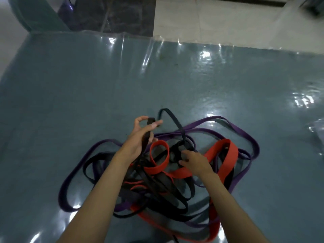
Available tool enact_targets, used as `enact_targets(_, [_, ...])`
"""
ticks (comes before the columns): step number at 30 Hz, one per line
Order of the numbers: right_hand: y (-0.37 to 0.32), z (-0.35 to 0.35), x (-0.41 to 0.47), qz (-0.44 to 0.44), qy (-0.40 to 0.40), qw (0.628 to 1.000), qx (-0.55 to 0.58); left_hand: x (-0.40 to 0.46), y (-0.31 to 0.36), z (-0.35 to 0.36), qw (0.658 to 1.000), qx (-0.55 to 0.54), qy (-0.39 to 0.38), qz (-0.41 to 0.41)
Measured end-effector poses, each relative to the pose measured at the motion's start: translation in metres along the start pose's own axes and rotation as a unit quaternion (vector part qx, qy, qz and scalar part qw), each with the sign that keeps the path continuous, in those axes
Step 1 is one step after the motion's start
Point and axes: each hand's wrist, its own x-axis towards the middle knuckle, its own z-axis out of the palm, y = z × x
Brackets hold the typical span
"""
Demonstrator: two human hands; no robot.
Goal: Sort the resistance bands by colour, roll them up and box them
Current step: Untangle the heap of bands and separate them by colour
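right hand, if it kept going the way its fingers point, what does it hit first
Most likely the black band looped right at the right hand fingers, which already seem to touch it. Depth is unclear, but nothing else lies between them in the tangle.

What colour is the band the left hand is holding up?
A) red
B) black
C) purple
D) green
B: the left hand grips a black band lifted above the tangled pile, while the red bands and purple bands lie on the table.

No text, label, brand or number can be read anywhere.
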Motion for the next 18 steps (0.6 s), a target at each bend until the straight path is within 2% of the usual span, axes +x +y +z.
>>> enact_targets(2, [0.001, 0.001, -0.004, -0.010, 0.014, 1.000, 0.024, 0.001, -0.004, 0.006, 1.000, 0.009, -0.005, 0.000])
enact_targets(4, [0.002, 0.002, -0.009, -0.009, 0.031, 0.999, 0.041, 0.000, -0.011, 0.014, 0.998, 0.054, 0.024, -0.013])
enact_targets(6, [0.000, -0.001, -0.017, 0.004, 0.064, 0.996, 0.055, -0.004, -0.022, 0.018, 0.977, 0.208, 0.037, -0.029])
enact_targets(7, [-0.001, -0.005, -0.019, 0.004, 0.088, 0.994, 0.067, -0.007, -0.028, 0.016, 0.944, 0.327, 0.023, -0.035])
enact_targets(8, [-0.001, -0.009, -0.021, 0.001, 0.107, 0.990, 0.092, -0.009, -0.035, 0.013, 0.889, 0.456, 0.002, -0.042])
enact_targets(9, [-0.002, -0.013, -0.023, -0.009, 0.121, 0.984, 0.128, -0.013, -0.042, 0.009, 0.818, 0.573, -0.016, -0.055])
enact_targets(10, [-0.003, -0.018, -0.026, -0.024, 0.134, 0.977, 0.162, -0.019, -0.046, 0.008, 0.755, 0.652, -0.023, -0.071])
enact_targets(11, [-0.004, -0.021, -0.028, -0.035, 0.148, 0.971, 0.186, -0.025, -0.050, 0.008, 0.716, 0.693, -0.020, -0.082])
enact_targets(12, [-0.005, -0.025, -0.031, -0.037, 0.161, 0.966, 0.199, -0.032, -0.053, 0.009, 0.697, 0.713, -0.010, -0.080])
enact_targets(15, [-0.004, -0.029, -0.040, -0.033, 0.169, 0.960, 0.221, -0.047, -0.062, 0.015, 0.669, 0.742, 0.019, -0.023])
enact_targets(18, [0.000, -0.029, -0.050, 0.012, 0.136, 0.926, 0.353, -0.059, -0.066, 0.013, 0.654, 0.756, 0.021, 0.016])
